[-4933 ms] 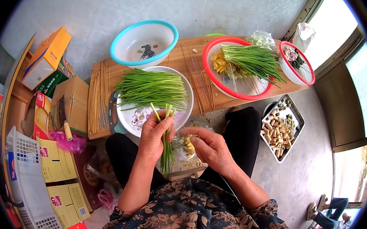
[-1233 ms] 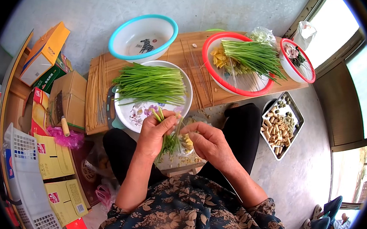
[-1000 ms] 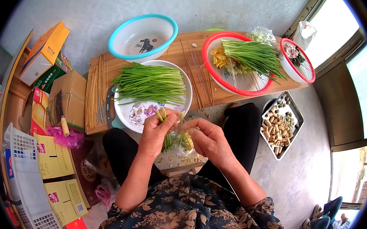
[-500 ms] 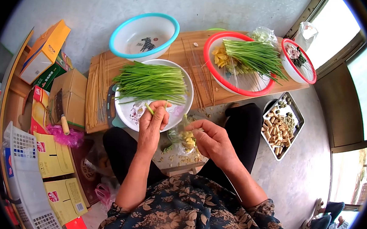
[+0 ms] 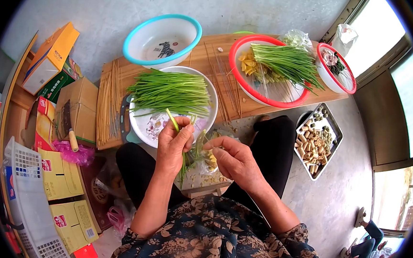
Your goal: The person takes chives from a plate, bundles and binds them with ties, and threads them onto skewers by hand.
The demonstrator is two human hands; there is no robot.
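Note:
My left hand (image 5: 173,143) is closed around a few green chives (image 5: 183,170), whose pale ends poke out above the fingers while the leafy ends hang below. Just to its right, my right hand (image 5: 233,157) is pinched, and a thin pale skewer (image 5: 265,217) runs back from it along the forearm; its tip is hidden. Beyond the left hand, a white basin (image 5: 212,98) holds a thick bunch of chives (image 5: 170,93), with reddish and whitish scraps in its near part. A clear plastic bag (image 5: 210,163) with yellowish pieces lies below, between the hands.
Bamboo skewers (image 5: 108,108) lie along the left of the wooden table (image 5: 207,52). A blue-rimmed basin (image 5: 164,16) and a red-rimmed basin (image 5: 270,104) stand behind. On the floor at right is a metal tray (image 5: 338,134) of cut pieces. A knife (image 5: 72,139) leans among boxes at left.
The chives in my left hand now extend above and hang below the fingers, where only a short piece showed before. My right hand has moved slightly left and down.

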